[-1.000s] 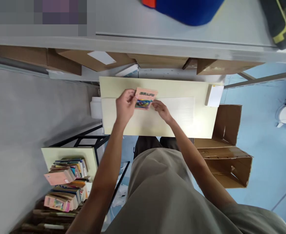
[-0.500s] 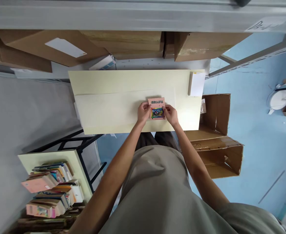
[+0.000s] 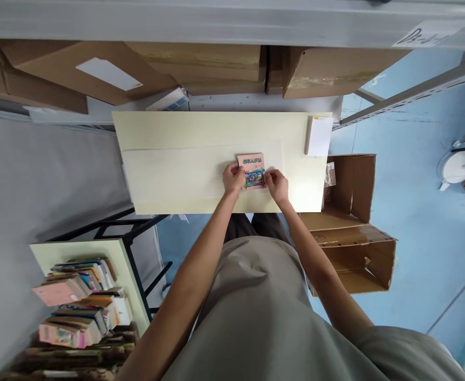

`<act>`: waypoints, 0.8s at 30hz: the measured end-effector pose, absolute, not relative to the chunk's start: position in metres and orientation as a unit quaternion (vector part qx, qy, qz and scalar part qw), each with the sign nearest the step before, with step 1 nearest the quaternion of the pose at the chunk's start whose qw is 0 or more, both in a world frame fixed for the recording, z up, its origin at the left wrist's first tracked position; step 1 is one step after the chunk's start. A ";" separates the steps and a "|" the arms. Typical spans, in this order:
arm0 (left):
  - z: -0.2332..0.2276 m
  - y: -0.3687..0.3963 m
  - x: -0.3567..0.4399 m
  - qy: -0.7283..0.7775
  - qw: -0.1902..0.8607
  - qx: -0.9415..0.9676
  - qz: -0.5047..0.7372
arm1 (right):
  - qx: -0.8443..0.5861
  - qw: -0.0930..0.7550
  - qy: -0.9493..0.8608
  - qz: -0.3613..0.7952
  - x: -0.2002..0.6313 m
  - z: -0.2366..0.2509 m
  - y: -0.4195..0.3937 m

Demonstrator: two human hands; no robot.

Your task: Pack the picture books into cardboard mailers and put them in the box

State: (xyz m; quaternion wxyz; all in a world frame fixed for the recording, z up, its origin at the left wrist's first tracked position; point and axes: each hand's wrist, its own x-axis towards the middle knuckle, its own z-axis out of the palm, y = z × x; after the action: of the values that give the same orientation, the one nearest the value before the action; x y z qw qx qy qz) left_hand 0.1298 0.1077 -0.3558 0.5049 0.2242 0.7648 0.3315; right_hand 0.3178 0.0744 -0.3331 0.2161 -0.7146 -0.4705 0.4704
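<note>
A small pink book (image 3: 253, 170) with dark lettering and a colourful picture on its cover is held closed over the pale tabletop (image 3: 216, 127). My left hand (image 3: 233, 179) grips its left edge, thumb on the cover and fingers curled beneath. At the lower right edge, my right hand (image 3: 276, 185) has thumb and fingertips pinched together on the book's rim. Under the book lies a large whitish sheet (image 3: 176, 177). A white boxy block (image 3: 319, 136) stands at the table's far right corner.
Cardboard boxes (image 3: 220, 66) line a shelf beyond the table, below a grey beam (image 3: 216, 24). Open cartons (image 3: 353, 188) stand on the floor at right. At lower left, stacked books (image 3: 73, 323) sit near a black metal frame (image 3: 137, 248).
The book has shifted slightly left and away from me. My right hand has slid from over the cover's right side to its edge. The left hand keeps its grip.
</note>
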 end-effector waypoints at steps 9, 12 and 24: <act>-0.350 0.111 0.138 0.782 0.486 0.214 0.327 | -0.816 0.147 -0.467 0.309 0.350 -0.330 0.078; -0.349 0.113 0.140 0.785 0.485 0.202 0.329 | -0.810 0.123 -0.466 0.334 0.353 -0.329 0.082; -0.351 0.108 0.138 0.771 0.455 0.299 0.329 | -0.770 0.163 -0.510 0.347 0.352 -0.306 0.072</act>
State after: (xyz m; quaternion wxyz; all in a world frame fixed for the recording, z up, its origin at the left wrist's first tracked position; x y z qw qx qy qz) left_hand 0.1379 0.1081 -0.3508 0.4554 0.2989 0.7715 0.3288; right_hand 0.3521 0.0717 -0.3061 0.1633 -0.7700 -0.5101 0.3468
